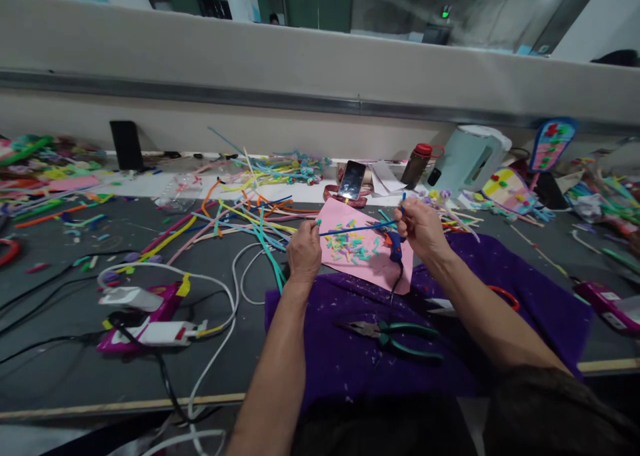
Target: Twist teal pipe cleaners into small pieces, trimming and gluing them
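Note:
A thin blue pipe cleaner [357, 229] stretches almost level between my two hands. My left hand [304, 251] pinches its left end, where a small teal bit shows at the fingertips. My right hand [424, 229] grips the other end, and a short blue tip sticks up above those fingers. Below the pipe cleaner lies a pink sheet [333, 213] scattered with short cut pieces [350, 244] in yellow, teal and pink. A blue glue gun [394, 246] rests on the sheet's right part, close to my right hand.
Green-handled pliers [387, 334] and orange-handled scissors [506, 297] lie on a purple cloth [325, 356]. Loose pipe cleaners [240, 216] spread to the left, near a magenta power strip [163, 303] with cables. A phone [353, 179], bottle [417, 166] and kettle [473, 159] stand behind.

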### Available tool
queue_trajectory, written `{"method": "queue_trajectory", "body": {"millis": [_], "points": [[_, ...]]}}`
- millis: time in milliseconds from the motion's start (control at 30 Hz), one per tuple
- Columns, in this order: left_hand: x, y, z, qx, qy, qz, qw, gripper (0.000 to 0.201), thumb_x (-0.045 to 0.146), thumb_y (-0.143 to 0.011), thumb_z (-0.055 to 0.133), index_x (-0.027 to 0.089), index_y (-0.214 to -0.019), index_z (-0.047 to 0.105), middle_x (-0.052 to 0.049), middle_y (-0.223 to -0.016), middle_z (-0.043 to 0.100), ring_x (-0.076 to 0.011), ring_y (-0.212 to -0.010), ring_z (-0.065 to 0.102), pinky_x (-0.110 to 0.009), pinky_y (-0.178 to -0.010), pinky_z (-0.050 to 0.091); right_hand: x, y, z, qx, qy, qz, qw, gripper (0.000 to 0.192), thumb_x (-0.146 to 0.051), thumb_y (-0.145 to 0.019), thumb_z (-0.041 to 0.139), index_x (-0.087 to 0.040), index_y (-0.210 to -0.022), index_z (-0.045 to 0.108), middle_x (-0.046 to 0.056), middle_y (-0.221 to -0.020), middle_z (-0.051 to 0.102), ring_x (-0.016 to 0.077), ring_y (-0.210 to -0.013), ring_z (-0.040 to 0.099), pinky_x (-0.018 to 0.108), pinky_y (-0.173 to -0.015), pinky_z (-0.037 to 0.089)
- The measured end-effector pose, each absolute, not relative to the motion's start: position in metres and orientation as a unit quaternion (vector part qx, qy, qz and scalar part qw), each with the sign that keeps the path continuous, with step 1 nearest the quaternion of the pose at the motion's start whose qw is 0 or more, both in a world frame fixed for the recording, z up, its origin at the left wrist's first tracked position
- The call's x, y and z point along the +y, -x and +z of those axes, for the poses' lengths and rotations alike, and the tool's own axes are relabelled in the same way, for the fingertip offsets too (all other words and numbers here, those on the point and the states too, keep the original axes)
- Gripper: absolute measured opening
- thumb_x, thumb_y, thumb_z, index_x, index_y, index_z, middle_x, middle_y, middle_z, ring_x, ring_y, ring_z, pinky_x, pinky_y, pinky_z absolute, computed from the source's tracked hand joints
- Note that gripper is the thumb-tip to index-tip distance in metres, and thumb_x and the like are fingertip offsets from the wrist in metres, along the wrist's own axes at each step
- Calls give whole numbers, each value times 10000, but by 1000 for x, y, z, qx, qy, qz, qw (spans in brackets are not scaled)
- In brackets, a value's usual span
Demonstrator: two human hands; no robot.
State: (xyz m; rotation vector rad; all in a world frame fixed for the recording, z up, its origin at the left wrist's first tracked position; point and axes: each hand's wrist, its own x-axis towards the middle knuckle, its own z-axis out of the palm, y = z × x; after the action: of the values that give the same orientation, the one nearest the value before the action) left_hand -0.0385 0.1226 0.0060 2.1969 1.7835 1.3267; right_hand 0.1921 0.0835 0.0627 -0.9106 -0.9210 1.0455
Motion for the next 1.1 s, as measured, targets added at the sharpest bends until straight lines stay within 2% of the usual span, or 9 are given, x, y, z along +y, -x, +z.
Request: {"method": "queue_trajectory", "body": {"millis": [167, 300, 333, 400, 500, 567, 667, 800, 1100], "points": [[124, 43, 6, 599, -685, 414, 7, 218, 282, -851, 391, 180, -933, 565, -62, -778, 640, -193, -726, 587, -266, -642, 366, 93, -203, 60, -410, 426, 428, 683, 205, -300, -702, 589, -177, -847, 512, -67, -576, 494, 33, -360, 372, 139, -313, 251], [124, 45, 7, 603, -670, 433, 16, 213, 268, -849, 391, 175, -937, 562, -68, -788, 642, -195, -738, 591, -269, -646, 372, 83, -212, 74, -481, 492, 238, 686, 203, -308, -793, 477, -205, -963, 516, -54, -622, 483, 53, -406, 393, 164, -369, 288], [123, 44, 8, 592, -676, 437, 20, 211, 268, -849, 393, 175, -936, 562, -67, -787, 641, -193, -740, 593, -267, -650, 375, 76, -209, 79, -527, 515, 152, 659, 211, -308, -816, 446, -205, -981, 525, -34, -656, 511, 69, -449, 429, 184, -409, 329], [119, 38, 10, 557, -702, 442, 34, 205, 271, -846, 401, 177, -928, 564, -61, -782, 640, -184, -748, 594, -260, -663, 382, 59, -194, 89, -648, 544, -37, 532, 196, -285, -816, 465, -193, -950, 574, 31, -825, 583, 130, -682, 532, 258, -594, 416], [110, 26, 14, 499, -738, 450, 56, 197, 277, -839, 414, 180, -927, 563, -55, -816, 638, -171, -781, 592, -248, -684, 392, 40, -155, 93, -794, 505, -184, 285, 193, -269, -833, 464, -194, -961, 588, 80, -1019, 588, 220, -941, 504, 365, -789, 367], [105, 20, 16, 465, -761, 445, 76, 198, 277, -837, 414, 185, -930, 562, -50, -835, 636, -163, -786, 588, -244, -690, 396, 37, -133, 87, -833, 490, -196, 167, 211, -243, -852, 435, -176, -1002, 568, 97, -1016, 588, 228, -943, 499, 378, -804, 342], [102, 17, 19, 445, -777, 431, 115, 203, 280, -834, 410, 191, -925, 568, -39, -826, 634, -150, -752, 584, -234, -668, 398, 41, -123, 72, -833, 522, -167, 81, 207, -206, -866, 398, -153, -988, 555, 97, -898, 600, 194, -822, 531, 321, -719, 353], [106, 25, 20, 494, -746, 424, 137, 219, 303, -824, 419, 190, -934, 571, -28, -754, 629, -151, -674, 576, -232, -605, 378, 40, -144, 58, -816, 558, -137, 60, 242, -201, -886, 339, -173, -929, 575, 73, -836, 598, 141, -688, 535, 240, -545, 300], [116, 37, 18, 535, -715, 425, 149, 220, 311, -821, 416, 198, -937, 566, -2, -663, 595, -139, -589, 542, -224, -562, 346, 19, -195, 45, -786, 610, -93, 33, 215, -188, -857, 367, -184, -891, 579, 34, -768, 641, 124, -626, 545, 221, -505, 263]]}}
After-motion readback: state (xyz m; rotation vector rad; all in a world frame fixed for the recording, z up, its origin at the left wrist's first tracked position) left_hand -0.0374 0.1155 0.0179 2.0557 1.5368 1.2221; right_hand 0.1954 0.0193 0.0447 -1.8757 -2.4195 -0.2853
